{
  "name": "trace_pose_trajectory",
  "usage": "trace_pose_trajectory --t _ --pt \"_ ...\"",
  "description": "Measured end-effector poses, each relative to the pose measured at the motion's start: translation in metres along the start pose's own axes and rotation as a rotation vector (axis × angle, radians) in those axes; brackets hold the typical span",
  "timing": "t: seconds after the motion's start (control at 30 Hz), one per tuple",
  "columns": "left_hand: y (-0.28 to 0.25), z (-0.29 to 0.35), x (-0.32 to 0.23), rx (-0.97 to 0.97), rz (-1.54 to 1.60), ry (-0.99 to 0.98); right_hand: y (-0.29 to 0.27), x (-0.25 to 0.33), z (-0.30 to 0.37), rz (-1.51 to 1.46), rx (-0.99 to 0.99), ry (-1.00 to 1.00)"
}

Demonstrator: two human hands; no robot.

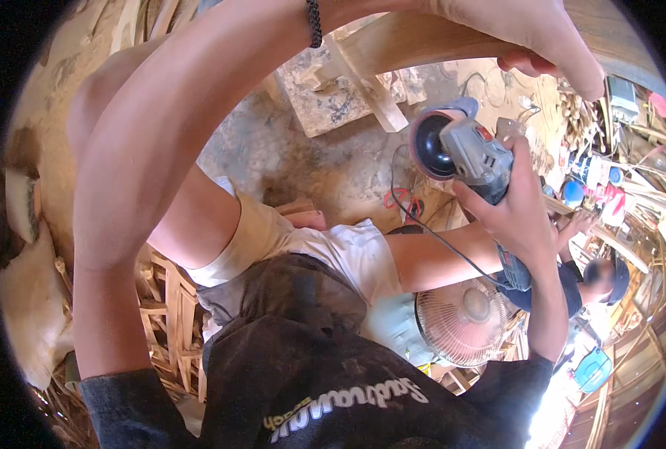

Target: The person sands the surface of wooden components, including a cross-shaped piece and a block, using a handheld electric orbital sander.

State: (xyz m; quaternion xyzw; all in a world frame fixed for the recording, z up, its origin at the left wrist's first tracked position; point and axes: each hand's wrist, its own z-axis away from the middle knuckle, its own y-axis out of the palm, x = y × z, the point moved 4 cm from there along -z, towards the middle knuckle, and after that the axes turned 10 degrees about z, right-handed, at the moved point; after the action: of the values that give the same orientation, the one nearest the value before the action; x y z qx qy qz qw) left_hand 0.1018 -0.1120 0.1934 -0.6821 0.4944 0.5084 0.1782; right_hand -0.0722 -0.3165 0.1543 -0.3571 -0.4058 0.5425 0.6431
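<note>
My right hand (524,198) is wrapped round the grey body of an angle grinder (477,153). The grinder's round dark disc (432,146) faces left, apart from the wood. A dark cord (445,258) loops near the tool and past my right leg. My left arm arches across the top, and my left hand (524,37) lies over a curved wooden piece (423,46), its fingertips curled at the lower edge. Beneath that piece, a narrow wooden bar (370,90) slants above a stained board (333,97). The wood's far end is cut off by the view's edge.
A round fan (464,318) stands close by my right leg. At the right, another person (572,288) in a dark cap sits low. Wooden frames (172,322) lie at the left. Wood strips, a blue container (572,193) and a blue bag (592,369) clutter the right side.
</note>
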Motion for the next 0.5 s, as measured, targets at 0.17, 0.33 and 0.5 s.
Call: trace_pose_trajectory --t 0.17,0.33,0.5 --pt "-0.003 -0.007 0.011 0.123 0.117 0.101 0.012 0.017 -0.012 -0.090 0.013 -0.099" --pt "0.007 -0.005 0.006 0.054 0.054 0.009 0.006 -0.003 -0.016 0.066 -0.045 -0.016" --pt "0.003 -0.003 0.001 0.171 0.184 -0.051 0.012 0.013 -0.020 -0.070 -0.004 -0.031"
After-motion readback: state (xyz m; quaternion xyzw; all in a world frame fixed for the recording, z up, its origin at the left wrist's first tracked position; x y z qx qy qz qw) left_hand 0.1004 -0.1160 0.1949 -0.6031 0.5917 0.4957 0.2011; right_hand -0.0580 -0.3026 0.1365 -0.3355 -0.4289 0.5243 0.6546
